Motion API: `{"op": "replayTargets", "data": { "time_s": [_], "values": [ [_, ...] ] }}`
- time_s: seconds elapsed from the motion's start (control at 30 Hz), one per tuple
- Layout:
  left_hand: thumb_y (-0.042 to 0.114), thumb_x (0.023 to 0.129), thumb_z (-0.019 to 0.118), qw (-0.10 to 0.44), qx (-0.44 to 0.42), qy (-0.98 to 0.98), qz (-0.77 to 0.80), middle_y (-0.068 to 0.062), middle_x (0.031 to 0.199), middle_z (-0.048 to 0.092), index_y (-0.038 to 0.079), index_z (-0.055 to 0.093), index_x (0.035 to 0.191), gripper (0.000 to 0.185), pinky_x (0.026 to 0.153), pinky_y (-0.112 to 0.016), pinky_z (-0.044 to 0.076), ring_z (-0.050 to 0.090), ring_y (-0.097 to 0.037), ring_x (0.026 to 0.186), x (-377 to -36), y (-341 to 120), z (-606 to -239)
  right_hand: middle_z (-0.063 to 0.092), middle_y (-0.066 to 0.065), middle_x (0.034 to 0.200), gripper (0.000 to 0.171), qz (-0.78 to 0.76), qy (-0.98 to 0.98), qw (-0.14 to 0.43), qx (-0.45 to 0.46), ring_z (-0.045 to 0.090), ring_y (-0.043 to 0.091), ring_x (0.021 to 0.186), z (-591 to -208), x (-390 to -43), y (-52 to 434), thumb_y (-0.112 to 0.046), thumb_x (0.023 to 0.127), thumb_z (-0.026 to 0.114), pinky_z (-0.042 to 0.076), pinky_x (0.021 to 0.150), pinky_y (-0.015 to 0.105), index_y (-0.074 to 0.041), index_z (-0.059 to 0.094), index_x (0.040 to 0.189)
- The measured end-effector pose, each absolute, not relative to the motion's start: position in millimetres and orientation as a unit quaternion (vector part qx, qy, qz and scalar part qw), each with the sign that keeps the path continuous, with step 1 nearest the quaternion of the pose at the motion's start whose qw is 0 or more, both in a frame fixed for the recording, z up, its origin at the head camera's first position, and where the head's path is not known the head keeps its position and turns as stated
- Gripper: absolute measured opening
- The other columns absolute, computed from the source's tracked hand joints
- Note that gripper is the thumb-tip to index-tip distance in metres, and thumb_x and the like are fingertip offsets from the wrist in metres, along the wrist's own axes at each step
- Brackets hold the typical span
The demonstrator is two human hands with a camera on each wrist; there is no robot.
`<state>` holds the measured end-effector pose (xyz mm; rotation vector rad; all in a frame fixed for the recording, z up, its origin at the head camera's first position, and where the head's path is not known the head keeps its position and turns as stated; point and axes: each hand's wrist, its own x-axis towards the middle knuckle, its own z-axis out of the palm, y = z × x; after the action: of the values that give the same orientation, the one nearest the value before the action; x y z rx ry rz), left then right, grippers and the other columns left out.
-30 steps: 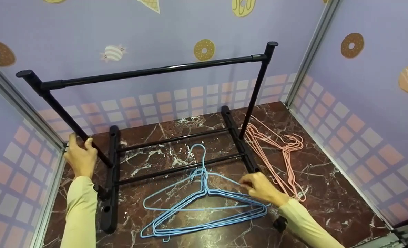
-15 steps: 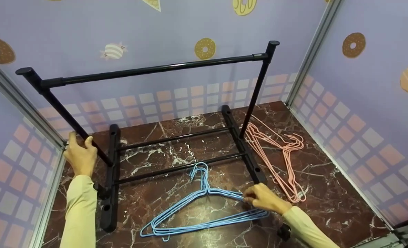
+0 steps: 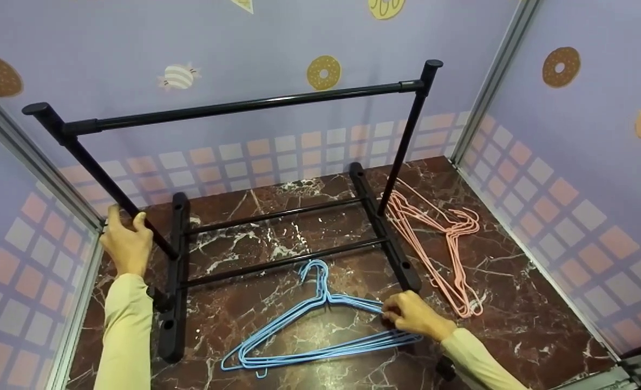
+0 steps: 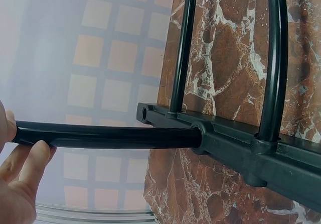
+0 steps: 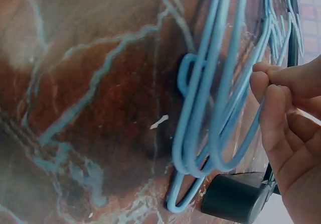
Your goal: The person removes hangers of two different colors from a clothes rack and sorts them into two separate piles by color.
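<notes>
A black garment rack stands on the marble floor. My left hand grips its left upright post low down. In the left wrist view the fingers curl round that post near the base foot. A stack of blue wire hangers lies flat in front of the rack. My right hand pinches their right shoulder wires. The right wrist view shows the fingertips closed on the blue wires.
Several pink wire hangers lie on the floor right of the rack's right foot. Patterned walls with metal corner frames enclose the floor on the left, back and right. Two low crossbars join the rack's feet.
The blue hangers slid toward me and bunched together, their hooks now in front of the near crossbar. My right hand went from touching them to pinching them. The left hand stayed on the post.
</notes>
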<state>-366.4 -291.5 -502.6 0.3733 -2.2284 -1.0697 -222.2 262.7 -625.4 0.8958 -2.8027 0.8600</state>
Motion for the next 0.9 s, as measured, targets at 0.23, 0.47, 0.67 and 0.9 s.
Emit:
{"op": "replayTargets", "data": {
  "time_s": [0.23,0.47,0.67,0.9],
  "values": [
    [0.020,0.098,0.062,0.317,0.143,-0.846,-0.404,-0.034,0.116,0.065,0.004,0.056,0.125,0.032,0.104,-0.064,0.033,0.050,-0.065,0.112,-366,-292,-503,0.064,-0.004,0.063,0.016,0.284,-0.903,0.107,0.305,0.050,-0.001,0.059,-635,-223,260,0.007,0.069,0.073,0.043,0.054,0.016,-0.008,0.067,0.069],
    [0.020,0.097,0.063,0.330,0.138,-0.845,-0.397,-0.034,0.112,0.067,0.005,0.058,0.124,0.032,0.100,-0.063,0.036,0.051,-0.066,0.106,-367,-292,-504,0.055,-0.002,0.064,0.022,0.256,-0.885,0.223,0.318,0.046,0.001,0.057,-646,-223,256,0.009,0.062,0.076,0.039,0.051,0.014,-0.007,0.064,0.070],
    [0.020,0.096,0.064,0.351,0.131,-0.840,-0.392,-0.034,0.108,0.069,0.003,0.058,0.122,0.031,0.094,-0.064,0.039,0.054,-0.065,0.103,-368,-292,-505,0.047,-0.003,0.066,0.029,0.233,-0.890,0.267,0.286,0.040,0.000,0.058,-652,-218,252,0.010,0.062,0.079,0.037,0.050,0.014,-0.008,0.058,0.069],
    [0.020,0.095,0.066,0.351,0.130,-0.840,-0.394,-0.033,0.109,0.069,0.004,0.059,0.120,0.030,0.095,-0.063,0.038,0.055,-0.064,0.105,-368,-292,-506,0.045,0.000,0.070,0.029,0.174,-0.910,0.272,0.260,0.044,0.007,0.054,-656,-212,248,0.004,0.065,0.081,0.042,0.047,0.025,-0.008,0.056,0.071]
  ]
}}
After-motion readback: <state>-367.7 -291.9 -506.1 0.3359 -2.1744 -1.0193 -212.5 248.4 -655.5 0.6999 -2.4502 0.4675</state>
